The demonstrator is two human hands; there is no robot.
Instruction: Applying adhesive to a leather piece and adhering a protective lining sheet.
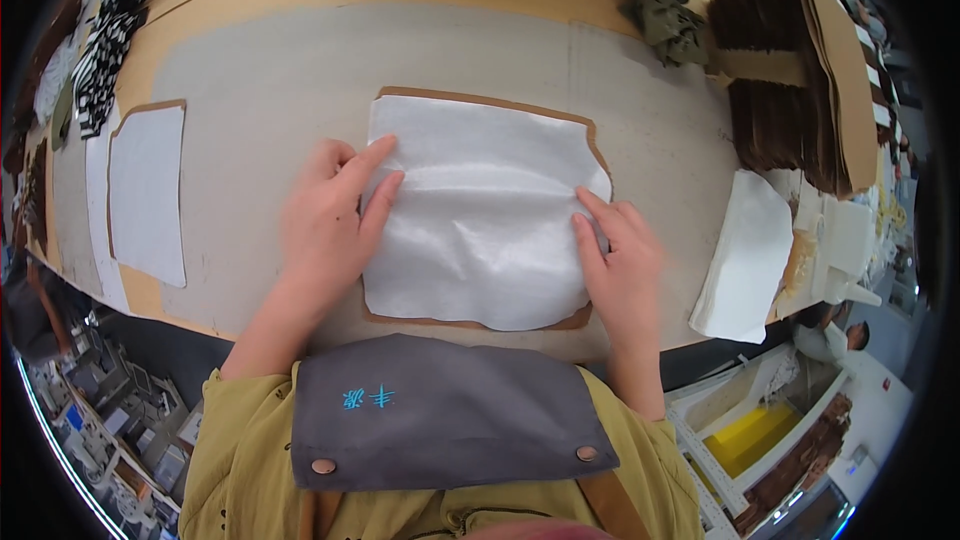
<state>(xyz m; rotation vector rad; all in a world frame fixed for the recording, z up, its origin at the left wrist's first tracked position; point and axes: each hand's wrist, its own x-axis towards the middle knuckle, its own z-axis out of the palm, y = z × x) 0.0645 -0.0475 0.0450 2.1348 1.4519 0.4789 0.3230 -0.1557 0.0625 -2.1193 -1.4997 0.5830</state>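
Observation:
A white, slightly shiny sheet [480, 240] lies on a brown piece [480, 95] of nearly the same outline, whose edge shows along the top, upper right and bottom. A crease runs across the sheet between my hands, with softer wrinkles below it. On the sheet's left edge rest the index finger and thumb of my left hand [335, 205], spread apart. My right hand [622, 250] touches the right edge with index finger and thumb, also apart, its other fingers bent. Both hands are slightly blurred, and the undersides of the fingers are hidden.
A similar white sheet with a brown border [147, 195] lies at the left. Stacked brown pieces [790, 80] stand at the far right, above a pile of white sheets [742, 255]. Dark green crumpled cloth [660, 10] and black-and-white striped fabric [120, 20] lie toward the back.

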